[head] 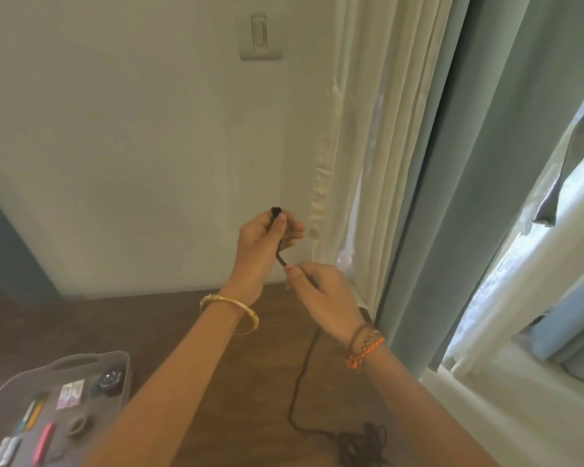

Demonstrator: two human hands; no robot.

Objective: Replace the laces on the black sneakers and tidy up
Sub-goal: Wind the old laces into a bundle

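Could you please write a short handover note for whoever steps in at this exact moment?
Left hand pinches the wound end of the black lace, raised over the wooden table.
Right hand pinches the same lace just below.
The rest of the lace trails down to a loose heap on the table.
Grey tray of small items sits at left.
Sneakers are not in view.
Left: finish winding the lace, then tidy up.
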